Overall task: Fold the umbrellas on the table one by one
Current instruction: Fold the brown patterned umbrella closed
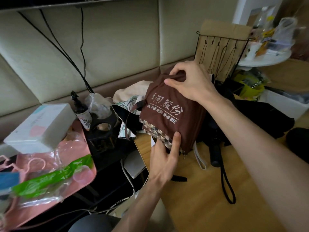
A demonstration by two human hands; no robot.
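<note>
holding brown umbrella (168,113) over table (192,198): right hand (189,81) pinches its top fabric, left hand (164,158) grips its checked lower edge; black umbrella (215,153) lies on table just beside

A white box (40,126) sits by a pink tray (91,172) holding a clear, green-printed bag (50,178). A pump bottle (82,114) stands near. A wire rack (223,37) fronts cardboard (217,28).

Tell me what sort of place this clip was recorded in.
Probably a lived-in room at home: a padded cream wall behind, a wooden table below the brown umbrella being held, and household clutter like a white box and a pump bottle.
</note>
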